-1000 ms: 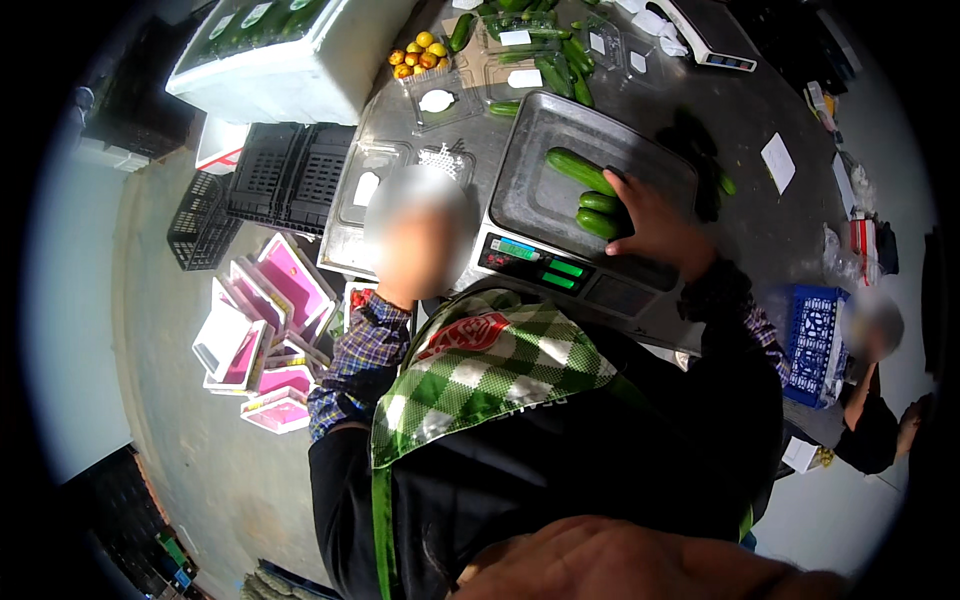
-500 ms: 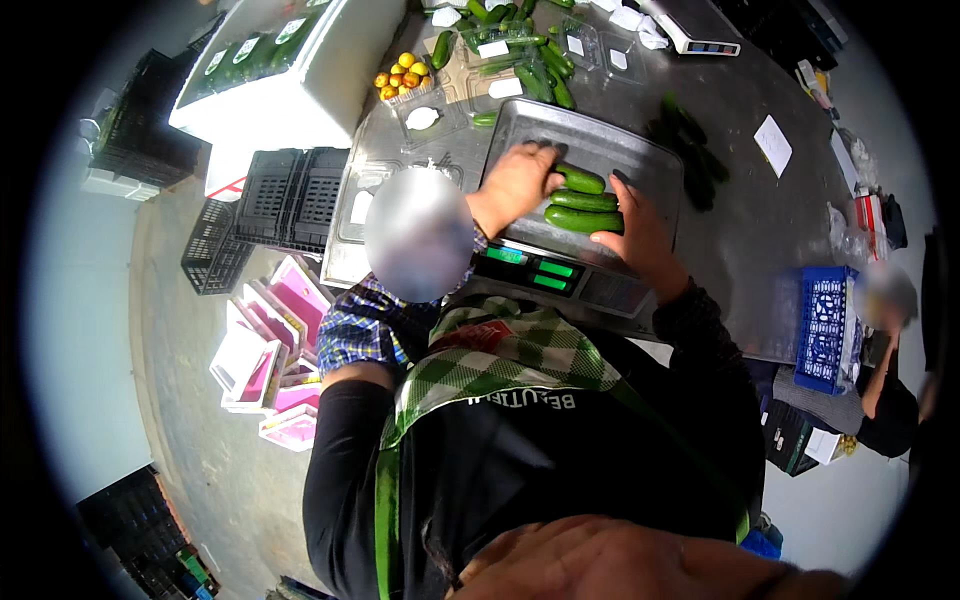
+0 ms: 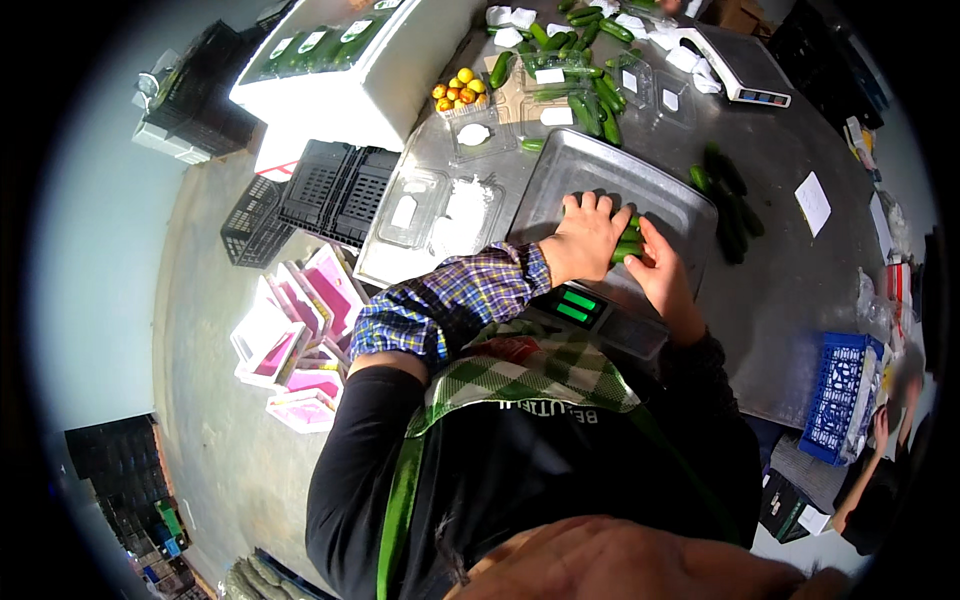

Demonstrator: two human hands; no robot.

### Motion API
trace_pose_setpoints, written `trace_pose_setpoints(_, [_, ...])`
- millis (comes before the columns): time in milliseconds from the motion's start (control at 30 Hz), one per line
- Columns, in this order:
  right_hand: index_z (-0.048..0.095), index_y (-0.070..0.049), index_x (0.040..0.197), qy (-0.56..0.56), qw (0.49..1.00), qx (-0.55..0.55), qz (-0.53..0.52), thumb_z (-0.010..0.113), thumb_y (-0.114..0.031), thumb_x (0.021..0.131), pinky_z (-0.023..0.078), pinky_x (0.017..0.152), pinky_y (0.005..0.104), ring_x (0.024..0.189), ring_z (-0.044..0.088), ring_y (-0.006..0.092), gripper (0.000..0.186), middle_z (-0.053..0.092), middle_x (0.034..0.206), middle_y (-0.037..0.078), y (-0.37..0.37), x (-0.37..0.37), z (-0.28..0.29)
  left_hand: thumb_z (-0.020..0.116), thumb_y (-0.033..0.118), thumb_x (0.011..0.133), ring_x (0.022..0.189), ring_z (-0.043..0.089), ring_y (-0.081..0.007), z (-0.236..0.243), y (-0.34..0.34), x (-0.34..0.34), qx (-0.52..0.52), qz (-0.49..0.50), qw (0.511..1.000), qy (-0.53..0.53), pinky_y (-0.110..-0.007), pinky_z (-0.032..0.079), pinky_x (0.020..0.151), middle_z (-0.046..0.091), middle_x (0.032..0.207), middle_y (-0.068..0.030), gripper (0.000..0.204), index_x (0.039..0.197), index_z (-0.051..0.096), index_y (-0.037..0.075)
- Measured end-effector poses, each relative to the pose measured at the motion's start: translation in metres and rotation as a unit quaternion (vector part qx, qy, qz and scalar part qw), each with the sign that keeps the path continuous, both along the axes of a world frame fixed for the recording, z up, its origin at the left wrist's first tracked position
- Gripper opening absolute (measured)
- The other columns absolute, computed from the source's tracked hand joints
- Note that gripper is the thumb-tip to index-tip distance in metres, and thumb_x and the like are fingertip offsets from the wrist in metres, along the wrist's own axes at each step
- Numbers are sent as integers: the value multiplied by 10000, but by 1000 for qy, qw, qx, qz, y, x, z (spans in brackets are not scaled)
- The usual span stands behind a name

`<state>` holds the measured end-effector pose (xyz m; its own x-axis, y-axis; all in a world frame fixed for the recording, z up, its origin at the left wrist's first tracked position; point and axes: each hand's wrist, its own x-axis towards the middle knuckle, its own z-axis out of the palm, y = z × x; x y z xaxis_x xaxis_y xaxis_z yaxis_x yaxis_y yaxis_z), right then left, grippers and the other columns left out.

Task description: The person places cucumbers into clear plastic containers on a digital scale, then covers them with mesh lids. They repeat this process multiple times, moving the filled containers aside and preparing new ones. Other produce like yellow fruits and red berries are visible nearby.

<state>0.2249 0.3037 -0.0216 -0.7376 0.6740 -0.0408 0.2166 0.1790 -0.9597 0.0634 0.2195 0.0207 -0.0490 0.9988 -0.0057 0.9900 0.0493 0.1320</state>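
A small stack of green cucumbers [image 3: 627,242] lies in the metal tray [image 3: 545,170] of a weighing scale. My left hand [image 3: 583,238] is palm down over the tray with its fingers spread, lying against the left ends of the cucumbers and covering part of them. From the other side, my right hand [image 3: 662,272] has its thumb and fingers around their right ends. Below the tray glows the green scale display [image 3: 577,304], partly behind my left wrist.
More cucumbers [image 3: 590,110] and clear plastic boxes [image 3: 545,75] lie beyond the tray, near a punnet of yellow-orange fruit [image 3: 462,92]. Dark cucumbers [image 3: 730,200] rest to the right. A second scale [image 3: 735,65], a white foam box [image 3: 370,100] and a blue crate [image 3: 840,395] stand around the table.
My view has shifted, so the table sits lower and further right. My left hand has turned, its fingers now spread and pressed closer over the cucumbers. My right hand stays at their right ends.
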Motion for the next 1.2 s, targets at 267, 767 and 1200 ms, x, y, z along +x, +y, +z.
trace_pose_setpoints(267, [633,23,1046,129,987,40,-87,617,-95,895,480,708,231,778,571,73,192,648,944,35,6,-24,-1,760,287,659,1028,492,-362,-2,-9,-5,49,77,992,-90,-486,404,833,514,1140,-176,778,1324,427,60])
trace_pose_setpoints(767, [641,-18,1039,126,991,11,-53,578,-66,911,458,718,210,769,550,62,150,622,883,-6,16,-26,3,738,424,651,1072,511,-420,-47,-106,-127,48,525,849,-42,-538,434,866,524,1149,-219,869,1341,358,57])
trace_pose_setpoints(1200, [633,3,1017,109,992,55,33,582,-10,883,471,739,221,836,576,75,143,644,1000,43,7,-32,22,463,580,861,1364,208,-433,-126,-132,-112,28,417,905,72,-628,130,1066,253,1469,-248,798,1433,291,50])
